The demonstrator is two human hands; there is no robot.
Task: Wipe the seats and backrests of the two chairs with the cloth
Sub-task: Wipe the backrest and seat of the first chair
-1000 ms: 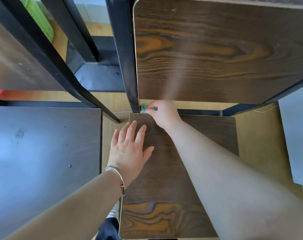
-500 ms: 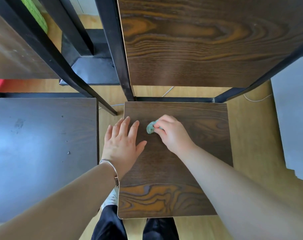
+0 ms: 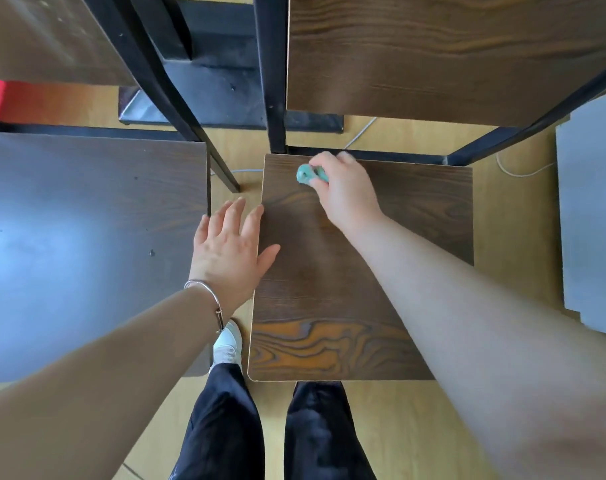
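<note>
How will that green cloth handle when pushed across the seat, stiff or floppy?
Likely floppy: the cloth is bunched into a small wad in the right hand. Probably light, since a finger pinch holds it. It should slide easily on the smooth seat.

Left seat (image 3: 87,237) sitting beside right seat (image 3: 329,289) — left hand (image 3: 229,251) lying over its left edge, right hand (image 3: 346,192) holding cloth (image 3: 305,174) on its back-left corner — backrest (image 3: 433,57) standing behind.
</note>
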